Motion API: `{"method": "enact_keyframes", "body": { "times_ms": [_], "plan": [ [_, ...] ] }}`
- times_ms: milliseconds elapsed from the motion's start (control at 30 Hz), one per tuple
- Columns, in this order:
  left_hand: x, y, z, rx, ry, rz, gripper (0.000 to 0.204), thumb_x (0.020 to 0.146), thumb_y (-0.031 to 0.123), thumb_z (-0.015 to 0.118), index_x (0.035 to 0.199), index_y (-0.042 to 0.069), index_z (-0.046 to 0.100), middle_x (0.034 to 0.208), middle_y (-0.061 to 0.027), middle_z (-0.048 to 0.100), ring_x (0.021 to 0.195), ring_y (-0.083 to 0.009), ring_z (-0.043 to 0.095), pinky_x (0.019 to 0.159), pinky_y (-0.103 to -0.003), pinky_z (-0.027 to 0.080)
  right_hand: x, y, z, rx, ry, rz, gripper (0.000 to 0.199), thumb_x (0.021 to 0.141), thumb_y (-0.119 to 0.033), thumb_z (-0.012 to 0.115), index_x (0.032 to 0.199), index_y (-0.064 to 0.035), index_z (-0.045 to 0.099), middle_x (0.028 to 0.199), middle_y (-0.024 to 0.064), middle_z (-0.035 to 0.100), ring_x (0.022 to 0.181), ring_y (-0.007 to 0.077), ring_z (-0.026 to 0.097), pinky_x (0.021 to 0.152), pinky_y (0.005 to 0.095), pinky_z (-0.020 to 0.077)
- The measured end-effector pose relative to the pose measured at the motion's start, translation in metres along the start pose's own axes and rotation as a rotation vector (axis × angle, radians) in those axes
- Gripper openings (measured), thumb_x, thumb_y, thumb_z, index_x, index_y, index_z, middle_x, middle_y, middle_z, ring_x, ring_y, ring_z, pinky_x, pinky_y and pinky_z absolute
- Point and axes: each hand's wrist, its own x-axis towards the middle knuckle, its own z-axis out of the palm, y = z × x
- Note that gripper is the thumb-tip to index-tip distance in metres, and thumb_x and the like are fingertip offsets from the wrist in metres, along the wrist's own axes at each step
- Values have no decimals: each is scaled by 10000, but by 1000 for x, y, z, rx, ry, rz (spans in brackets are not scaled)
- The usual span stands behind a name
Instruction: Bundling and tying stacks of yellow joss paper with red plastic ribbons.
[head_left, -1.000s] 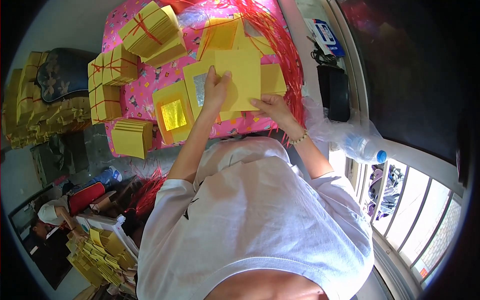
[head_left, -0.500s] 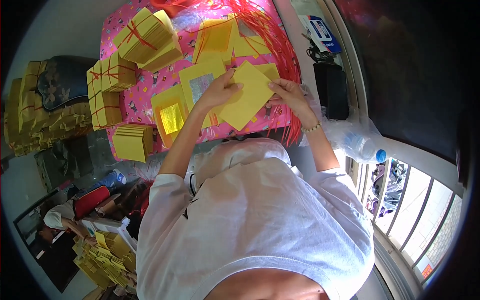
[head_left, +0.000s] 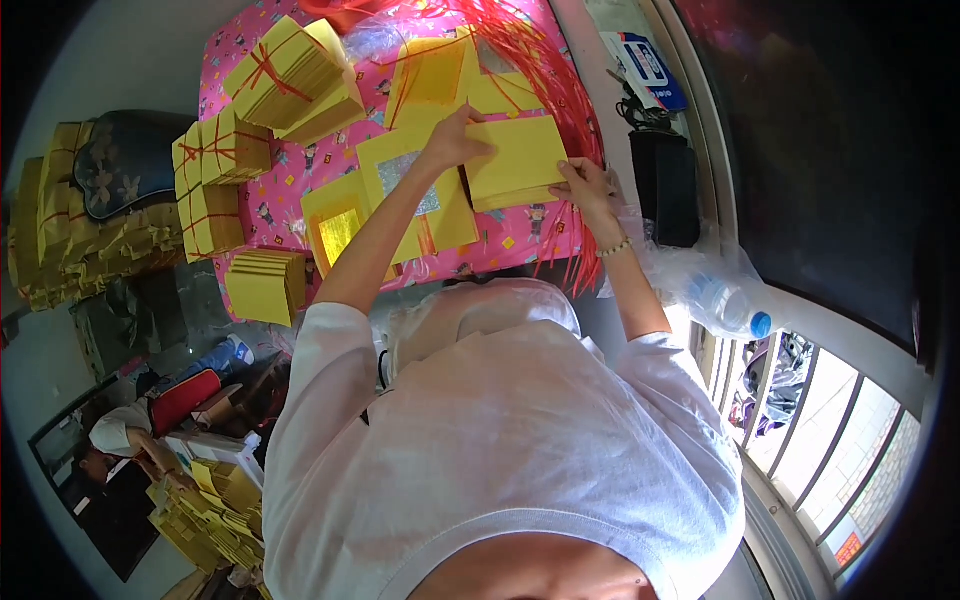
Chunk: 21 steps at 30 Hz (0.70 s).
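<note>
A squared-up stack of yellow paper sheets [head_left: 516, 162] lies at the table's right side, between my two hands. My left hand [head_left: 455, 142] grips its left edge, the thumb on top and the other fingers partly hidden. At the right edge, my right hand [head_left: 588, 188], with a beaded bracelet on the wrist, pinches the paper near the lower corner. Left of the stack are a yellow sheet with a silver foil square [head_left: 402, 176] and one with a shiny gold square [head_left: 340, 232].
Yellow bundles tied with red string [head_left: 270, 80] stand at the table's far left. A loose yellow stack [head_left: 264, 286] sits at the near left corner. Red strings [head_left: 560, 90] trail down the right side. A plastic bottle [head_left: 728, 304] lies by the window. Another person [head_left: 130, 430] is at lower left.
The top yellow sheet, tilted diagonally before, now lies lined up with the stack. My left hand has moved up and slightly right; my right hand has shifted slightly down and right.
</note>
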Motion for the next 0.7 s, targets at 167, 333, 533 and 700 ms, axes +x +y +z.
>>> {"method": "enact_keyframes", "body": {
  "times_ms": [167, 333, 533, 700],
  "plan": [
    [4, -13, 23, 1, -48, -23, 515, 621, 166, 784, 1052, 24, 541, 999, -153, 625, 956, -271, 609, 820, -344, 476, 10, 22, -3, -71, 58, 51, 219, 917, -174, 575, 1034, 7, 534, 933, 97, 603, 756, 185, 654, 657, 309, 585],
    [8, -23, 39, 107, -30, -11, 500, 628, 163, 775, 1042, 21, 534, 1006, -164, 617, 981, -292, 600, 826, -366, 472, 8, 29, 0, -91, 85, 75, 222, 923, -170, 563, 1041, 12, 519, 942, 104, 596, 761, 199, 658, 650, 314, 584],
    [8, -26, 46, 160, -43, -22, 522, 631, 164, 767, 1063, 33, 505, 988, -191, 613, 976, -339, 593, 833, -394, 470, 5, 31, 1, -135, 87, 75, 224, 925, -167, 556, 1029, 25, 505, 952, 113, 581, 778, 205, 653, 648, 326, 585],
    [7, -23, 51, 187, -56, 2, 508, 625, 155, 763, 1043, 29, 504, 967, -195, 620, 953, -341, 603, 808, -412, 474, 10, 43, -2, -156, 106, 24, 220, 925, -154, 553, 1024, 34, 498, 933, 110, 573, 771, 201, 643, 653, 338, 590]
  ]
}}
